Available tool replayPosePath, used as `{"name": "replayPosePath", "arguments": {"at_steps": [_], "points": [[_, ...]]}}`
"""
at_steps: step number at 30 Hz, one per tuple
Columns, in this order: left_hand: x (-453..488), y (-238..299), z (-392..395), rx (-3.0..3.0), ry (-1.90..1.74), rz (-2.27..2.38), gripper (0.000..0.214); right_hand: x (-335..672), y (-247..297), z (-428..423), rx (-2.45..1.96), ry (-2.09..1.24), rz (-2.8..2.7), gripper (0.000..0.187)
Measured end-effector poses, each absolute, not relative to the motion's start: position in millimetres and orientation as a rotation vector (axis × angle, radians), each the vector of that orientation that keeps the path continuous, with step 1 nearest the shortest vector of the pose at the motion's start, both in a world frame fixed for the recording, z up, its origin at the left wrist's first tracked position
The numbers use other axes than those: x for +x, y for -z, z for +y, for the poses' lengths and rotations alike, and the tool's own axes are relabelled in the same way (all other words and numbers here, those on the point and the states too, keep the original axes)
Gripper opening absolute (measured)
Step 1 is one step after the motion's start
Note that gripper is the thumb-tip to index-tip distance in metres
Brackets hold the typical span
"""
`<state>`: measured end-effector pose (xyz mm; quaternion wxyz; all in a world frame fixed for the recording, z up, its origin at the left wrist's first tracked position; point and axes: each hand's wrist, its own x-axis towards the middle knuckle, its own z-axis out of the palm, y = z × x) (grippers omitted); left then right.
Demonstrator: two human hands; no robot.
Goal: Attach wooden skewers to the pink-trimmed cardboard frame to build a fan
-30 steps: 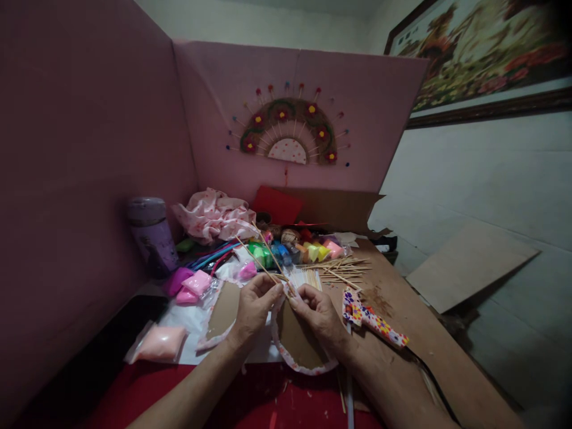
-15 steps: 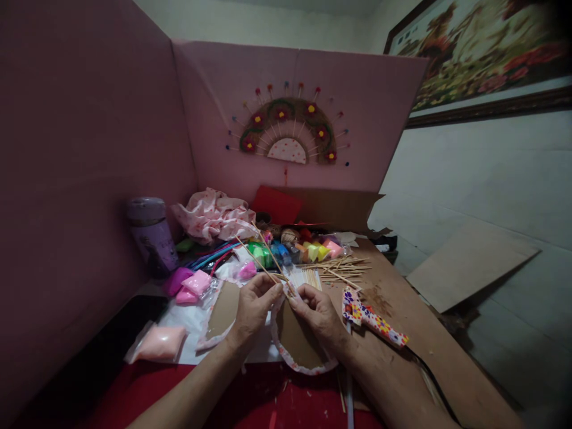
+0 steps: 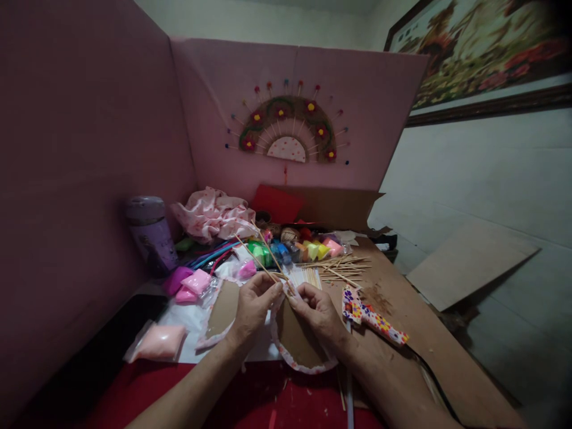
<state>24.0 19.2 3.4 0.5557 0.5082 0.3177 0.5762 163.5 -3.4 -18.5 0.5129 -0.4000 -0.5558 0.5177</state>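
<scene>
My left hand (image 3: 254, 310) is closed, thumb and forefinger pinching a thin bamboo stick (image 3: 254, 257) at the upper end of a fabric-edged cardboard piece (image 3: 300, 339). A second bamboo stick (image 3: 271, 247) slants up from the same spot; the fingers hide how both meet the edge. My right hand (image 3: 319, 313) is closed on the cardboard piece's upper edge, near the stick ends. Pink-and-white fabric wraps the rounded border of that piece. Another fabric-edged cardboard piece (image 3: 223, 310) lies to the left, partly behind my left hand.
A flower-patterned glue gun (image 3: 373, 319) with a black cord lies to the right. Loose bamboo sticks (image 3: 346, 268) are behind it. Bagged coloured clay (image 3: 156, 342), a purple bottle (image 3: 152, 232) and crumpled fabric (image 3: 214, 214) stand left. A decorated half-circle (image 3: 286, 128) hangs on the pink board.
</scene>
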Motion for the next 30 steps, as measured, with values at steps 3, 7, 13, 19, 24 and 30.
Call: {"name": "replayPosePath", "arguments": {"at_steps": [3, 7, 13, 19, 24, 30], "points": [[23.9, -3.4, 19.3, 1.199, -1.36, 0.75, 0.014, 163.3, 18.3, -3.1, -0.957, -1.256, -1.337, 0.029], [23.6, -3.3, 19.7, 1.205, -1.357, 0.747, 0.014, 163.6, 17.9, -3.2, -0.961, -1.219, -1.355, 0.029], [23.6, -1.9, 20.0, 1.199, -1.349, 0.739, 0.015, 163.7, 17.7, -4.5, -0.978, -1.189, -1.372, 0.029], [23.2, -2.1, 19.2, 1.212, -1.342, 0.763, 0.015, 164.0, 19.4, -3.9, -0.977, -1.169, -1.392, 0.029], [22.7, -3.2, 18.3, 1.227, -1.345, 0.775, 0.014, 164.9, 20.7, -3.2, -0.993, -1.141, -1.419, 0.028], [23.0, -3.6, 18.2, 1.219, -1.345, 0.789, 0.015, 165.2, 19.7, -2.6, -0.993, -1.125, -1.427, 0.028]]}}
